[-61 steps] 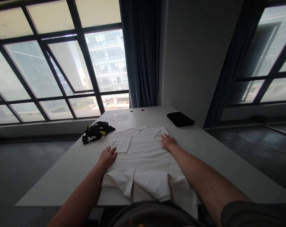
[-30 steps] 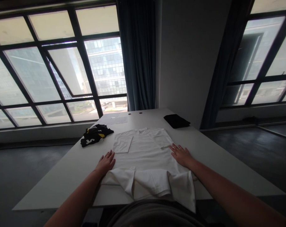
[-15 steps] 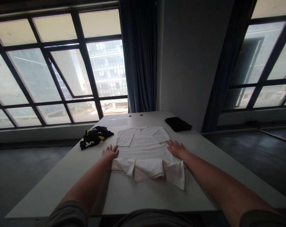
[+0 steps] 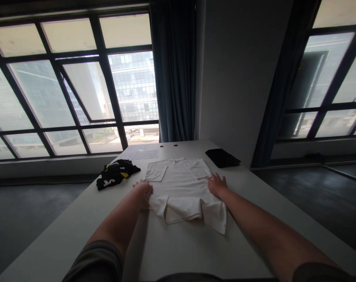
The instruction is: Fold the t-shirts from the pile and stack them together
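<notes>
A white T-shirt lies spread out on the table, its collar toward the far end. Its near hem is folded up unevenly, with a loose corner at the right. At the shirt's left edge, below the sleeve, my left hand has its fingers bent in around the cloth. My right hand is at the opposite side edge, just by the right sleeve, its fingers curled on the fabric. The fingertips of both hands are partly hidden.
A crumpled black garment with yellow and white marks lies on the white table at the left. A folded black cloth sits at the far right. Paper sheets lie at the back left, near the curtain.
The shirt has shifted away from me, up the table. My hands went from lying flat to bent fingers at its sides. The left one moved inward, and the shirt's lower part looks narrower.
</notes>
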{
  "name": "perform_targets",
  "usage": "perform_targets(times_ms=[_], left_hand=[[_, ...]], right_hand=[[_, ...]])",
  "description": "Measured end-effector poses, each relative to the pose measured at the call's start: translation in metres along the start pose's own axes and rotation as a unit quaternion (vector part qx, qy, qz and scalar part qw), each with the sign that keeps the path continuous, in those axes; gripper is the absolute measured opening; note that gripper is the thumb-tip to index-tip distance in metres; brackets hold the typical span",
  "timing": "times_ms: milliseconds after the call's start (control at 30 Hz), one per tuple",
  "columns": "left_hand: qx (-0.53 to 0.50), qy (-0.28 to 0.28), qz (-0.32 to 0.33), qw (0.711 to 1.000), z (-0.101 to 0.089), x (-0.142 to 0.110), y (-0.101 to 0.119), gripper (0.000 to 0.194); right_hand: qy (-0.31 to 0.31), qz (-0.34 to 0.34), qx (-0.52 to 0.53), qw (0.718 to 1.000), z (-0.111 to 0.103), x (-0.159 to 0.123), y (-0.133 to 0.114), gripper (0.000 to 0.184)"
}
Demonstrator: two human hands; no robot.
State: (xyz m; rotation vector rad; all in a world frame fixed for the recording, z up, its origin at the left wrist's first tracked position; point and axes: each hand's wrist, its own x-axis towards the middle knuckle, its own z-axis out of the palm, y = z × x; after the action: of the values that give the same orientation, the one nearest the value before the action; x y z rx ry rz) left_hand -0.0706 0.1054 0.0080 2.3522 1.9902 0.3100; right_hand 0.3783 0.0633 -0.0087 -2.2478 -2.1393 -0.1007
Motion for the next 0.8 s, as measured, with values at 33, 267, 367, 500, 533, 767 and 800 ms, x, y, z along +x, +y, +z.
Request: perform_targets(times_ms=[33, 267, 367, 500, 533, 767, 800], left_hand=[[-0.002, 0.002, 0.001, 1.000, -0.001, -0.009, 0.008, 0.048], [-0.071, -0.024, 0.173, 0.982, 0.004, -0.134, 0.031, 0.047], [-0.082, 0.001, 0.167, 0.983, -0.003, -0.177, 0.022, 0.054], [-0.054, 0.021, 0.137, 0.989, -0.007, -0.196, 0.016, 0.061], [-0.047, 0.034, 0.142, 0.988, -0.006, -0.196, 0.017, 0.064], [-0.068, 0.070, 0.233, 0.968, 0.006, -0.184, 0.047, 0.044], [-0.072, 0.076, 0.240, 0.965, 0.006, -0.183, 0.051, 0.033]], right_hand=[[-0.002, -0.003, 0.002, 1.000, -0.004, -0.005, -0.006, 0.056], [0.043, -0.180, 0.126, 0.975, -0.006, -0.118, -0.036, 0.049], [0.062, -0.198, 0.155, 0.966, 0.000, -0.172, -0.032, 0.061], [0.084, -0.222, 0.175, 0.956, -0.007, -0.211, -0.019, 0.053], [0.079, -0.232, 0.183, 0.952, -0.010, -0.216, -0.017, 0.046], [0.036, -0.298, 0.255, 0.919, -0.020, -0.228, -0.011, 0.034], [0.045, -0.305, 0.262, 0.915, -0.020, -0.227, -0.013, 0.028]])
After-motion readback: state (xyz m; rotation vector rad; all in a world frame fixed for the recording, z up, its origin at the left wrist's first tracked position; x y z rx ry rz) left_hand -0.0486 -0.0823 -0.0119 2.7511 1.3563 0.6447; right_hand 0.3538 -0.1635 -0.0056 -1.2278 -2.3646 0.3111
